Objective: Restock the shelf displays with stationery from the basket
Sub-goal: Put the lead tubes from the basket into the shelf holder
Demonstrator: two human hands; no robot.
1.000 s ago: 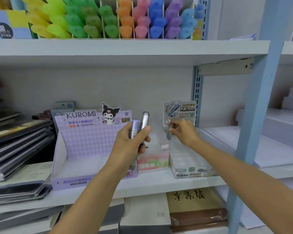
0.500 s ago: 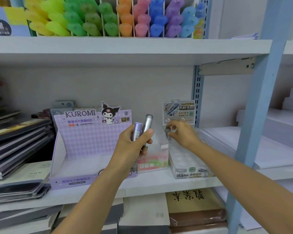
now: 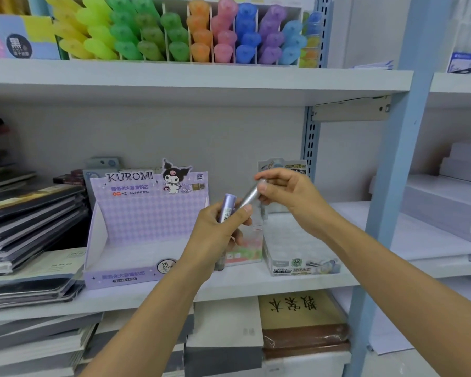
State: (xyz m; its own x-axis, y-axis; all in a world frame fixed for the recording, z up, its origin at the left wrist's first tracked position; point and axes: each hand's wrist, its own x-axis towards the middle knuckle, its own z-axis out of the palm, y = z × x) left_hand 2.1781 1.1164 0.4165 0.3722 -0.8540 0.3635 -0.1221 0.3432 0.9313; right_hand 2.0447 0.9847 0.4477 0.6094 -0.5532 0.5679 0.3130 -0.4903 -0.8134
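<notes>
- At the far left of the middle shelf lies a stack of dark, flat, plastic-wrapped notebooks [image 3: 25, 221], just beside the display boxes.
- A lilac chequered cardboard display box printed KUROMI [image 3: 147, 213] stands open. I can make out no tubes in its tray, so it is probably where the lilac stock goes.
- The left hand [image 3: 215, 238] is raised before that box's right end. Its fingers are curled round a slim lilac plastic tube [image 3: 227, 209], held upright.
- Its thumb presses on the lower part of a slim silver-grey tube [image 3: 252, 193], which slants up to the right between both hands, clear of the shelf.
- The right hand [image 3: 291, 197] pinches the silver-grey tube's upper end between thumb and fingertips.
- Both tubes look light, stiff and smooth, so likely slippery. If they hold pencil leads, a drop could break the contents. Gripping mid-barrel seems safer than the end, where a cap might pull off.
- Below the right hand sits a white compartmented display box with a green-lettered front [image 3: 297, 251], the likely slot for the silver-grey tube.
- A pale blue metal upright [image 3: 392, 186] closes the bay.
</notes>
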